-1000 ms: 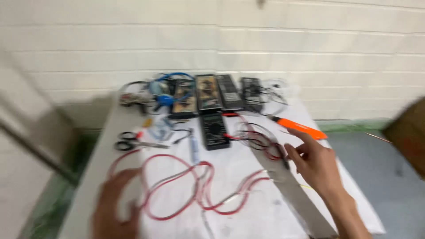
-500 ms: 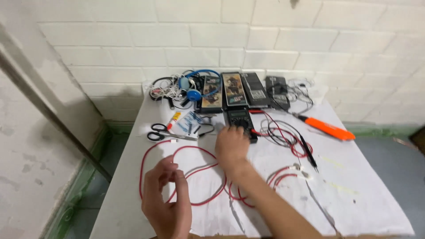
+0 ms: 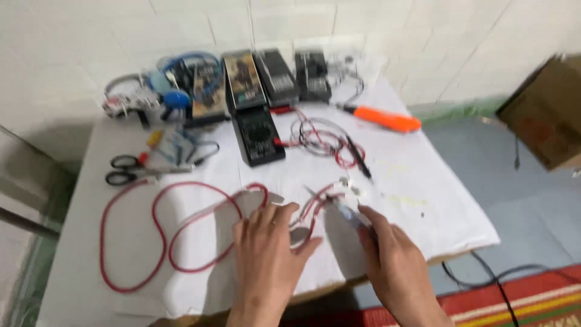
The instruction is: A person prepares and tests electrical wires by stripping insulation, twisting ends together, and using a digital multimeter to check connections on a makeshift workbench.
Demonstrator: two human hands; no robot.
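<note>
A long red wire (image 3: 163, 242) loops over the white cloth (image 3: 423, 200) on the table. My left hand (image 3: 269, 257) lies flat near the front edge with fingers apart, resting over the wire's right-hand end. Just right of it, my right hand (image 3: 393, 266) grips a thin grey tool (image 3: 336, 204) whose tip points up and left toward the red wire ends (image 3: 321, 203). Some small pale bits (image 3: 350, 184) lie just beyond the tip.
A black multimeter (image 3: 259, 136) sits mid-table with coiled red and black leads (image 3: 321, 136) beside it. Scissors (image 3: 124, 169) lie at left, an orange-handled tool (image 3: 387, 119) at right, flat boxes (image 3: 275, 75) at the back. A cardboard box (image 3: 544, 115) stands on the floor.
The view has swung right and closer. My right hand has pulled back from the multimeter to the front edge and now holds the thin tool; my left hand has moved right onto the wire end.
</note>
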